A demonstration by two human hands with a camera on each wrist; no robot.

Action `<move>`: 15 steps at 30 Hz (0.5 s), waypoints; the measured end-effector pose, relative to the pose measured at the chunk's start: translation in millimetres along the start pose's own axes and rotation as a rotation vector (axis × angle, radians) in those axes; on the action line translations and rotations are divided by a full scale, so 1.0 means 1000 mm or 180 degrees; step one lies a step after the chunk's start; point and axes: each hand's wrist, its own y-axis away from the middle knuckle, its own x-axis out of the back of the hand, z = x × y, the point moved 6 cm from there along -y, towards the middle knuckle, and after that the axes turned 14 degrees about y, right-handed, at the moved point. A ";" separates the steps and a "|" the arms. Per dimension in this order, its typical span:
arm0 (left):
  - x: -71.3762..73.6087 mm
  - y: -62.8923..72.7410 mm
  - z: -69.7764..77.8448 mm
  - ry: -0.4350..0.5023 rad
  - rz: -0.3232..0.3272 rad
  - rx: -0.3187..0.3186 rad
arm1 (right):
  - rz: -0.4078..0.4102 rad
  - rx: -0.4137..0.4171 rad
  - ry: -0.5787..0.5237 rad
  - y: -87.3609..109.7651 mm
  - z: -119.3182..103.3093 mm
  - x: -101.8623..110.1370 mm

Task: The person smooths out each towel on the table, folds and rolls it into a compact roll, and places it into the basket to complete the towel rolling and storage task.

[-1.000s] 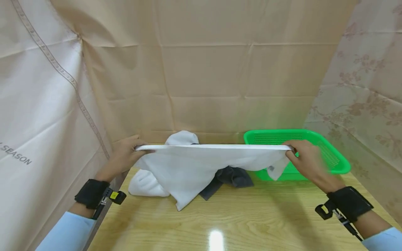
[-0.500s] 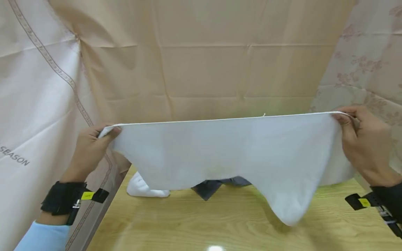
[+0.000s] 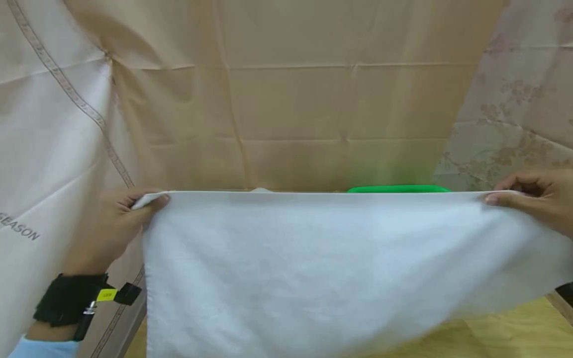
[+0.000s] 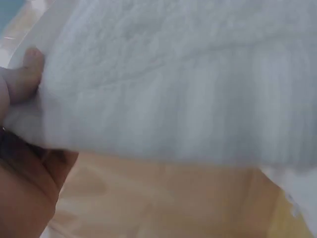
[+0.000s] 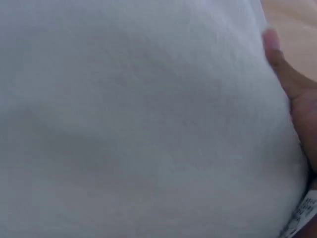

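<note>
A white towel [image 3: 304, 258] hangs stretched between my hands, its upper edge nearly level across the head view. My left hand [image 3: 112, 226] pinches one upper corner between thumb and fingers. The opposite corner is gripped by my right hand [image 3: 543, 199], cut off by the frame's right edge. In the left wrist view, the towel [image 4: 163, 109] shows fluffy terry and a flat woven border beside the thumb [image 4: 29, 77]. In the right wrist view it fills most of the picture, with a printed white label [image 5: 303, 215] low at the right. The towel hides the dark grey cloth behind it.
The rim of a green basket [image 3: 398, 189] shows above the towel's edge at the back right. A bit of another white cloth [image 3: 261, 189] peeks out left of it. Wooden tabletop [image 3: 515, 325] shows at lower right. Hanging cloth [image 3: 286, 109] encloses the back and sides.
Both hands have spread apart and come nearer, pulling the towel wide. Its bunched lower part has dropped open and now covers the dark cloth and most of the basket.
</note>
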 end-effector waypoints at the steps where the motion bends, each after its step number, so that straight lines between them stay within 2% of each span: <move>1: -0.004 -0.001 -0.012 -0.0270 -0.0015 0.0106 | -0.0169 0.0010 0.0163 0.000 0.006 -0.009; 3: -0.013 -0.001 -0.039 -0.0582 -0.0120 0.0325 | -0.0577 0.0066 0.0449 0.002 0.019 -0.031; 5: -0.024 -0.001 -0.067 -0.0594 -0.0229 0.0458 | -0.0958 0.0140 0.0665 0.007 0.033 -0.054; 7: -0.033 0.000 -0.092 -0.0563 -0.0293 0.0548 | -0.1137 0.0356 0.0717 0.010 0.043 -0.074; 8: -0.036 0.000 -0.103 -0.0526 -0.0305 0.0563 | -0.1162 0.0480 0.0770 0.012 0.046 -0.083; 11: -0.043 0.002 -0.127 -0.0570 -0.0296 0.0556 | -0.0989 0.0764 0.0944 0.016 0.052 -0.102; 15: -0.047 0.005 -0.142 -0.0694 -0.0297 0.0457 | -0.0659 0.1030 0.1165 0.021 0.050 -0.118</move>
